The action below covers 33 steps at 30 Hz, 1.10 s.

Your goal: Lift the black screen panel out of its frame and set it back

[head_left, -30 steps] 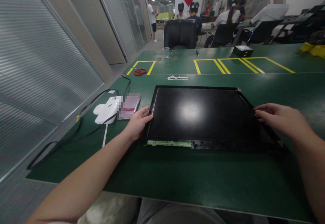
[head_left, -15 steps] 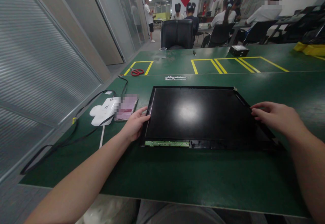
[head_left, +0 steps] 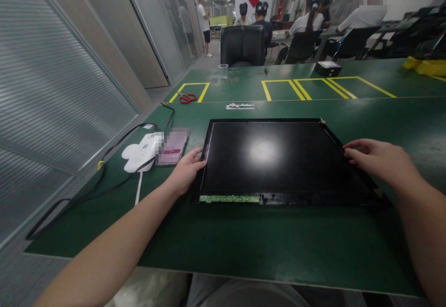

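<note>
A black flat screen panel (head_left: 278,158) lies face up on the green table (head_left: 244,242), with a green circuit strip (head_left: 230,199) showing along its near edge. My left hand (head_left: 184,170) grips the panel's left edge, thumb on top and fingers curled at the side. My right hand (head_left: 379,160) rests on the right edge, fingers bent over the frame. Both hands hold the panel flat on the table.
Left of the panel lie a phone (head_left: 172,146) and a white power strip (head_left: 139,151) with black cables. Farther back are red scissors (head_left: 187,97), a small pile of white parts (head_left: 239,106), a plastic cup (head_left: 222,70), a black box (head_left: 327,68) and a chair (head_left: 243,45). Several people sit behind.
Both hands stay on the panel's edges. The view has shifted slightly; the panel itself has hardly moved.
</note>
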### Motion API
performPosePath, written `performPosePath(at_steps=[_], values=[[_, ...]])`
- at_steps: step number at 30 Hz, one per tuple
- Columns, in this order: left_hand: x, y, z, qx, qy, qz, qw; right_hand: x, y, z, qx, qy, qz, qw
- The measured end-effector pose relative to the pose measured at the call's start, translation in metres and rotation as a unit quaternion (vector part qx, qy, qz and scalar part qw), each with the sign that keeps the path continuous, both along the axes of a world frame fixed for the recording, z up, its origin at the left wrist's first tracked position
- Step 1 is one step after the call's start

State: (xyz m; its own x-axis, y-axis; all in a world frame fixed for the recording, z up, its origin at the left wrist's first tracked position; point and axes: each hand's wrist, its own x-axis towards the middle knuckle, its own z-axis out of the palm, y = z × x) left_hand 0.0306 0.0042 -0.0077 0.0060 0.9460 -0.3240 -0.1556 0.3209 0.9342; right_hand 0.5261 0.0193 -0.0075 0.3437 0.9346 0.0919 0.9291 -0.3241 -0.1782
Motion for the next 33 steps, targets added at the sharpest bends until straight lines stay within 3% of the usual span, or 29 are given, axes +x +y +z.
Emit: performPosePath(at_steps=[3,10,21,33], values=[[0.000,0.001,0.000,0.004,0.010,-0.014,1.000,-0.013,-0.003,0.011,-0.031,0.030,-0.045,0.998],[-0.002,0.002,0.001,-0.012,0.024,-0.012,1.000,-0.023,-0.006,0.019,-0.032,0.017,-0.036,0.999],[0.006,0.002,0.012,-0.050,-0.060,0.080,0.994,-0.025,-0.006,0.017,-0.014,0.048,-0.027,0.998],[-0.005,0.003,0.007,-0.024,-0.079,0.034,0.996,-0.027,-0.006,0.015,-0.025,0.077,-0.017,0.997]])
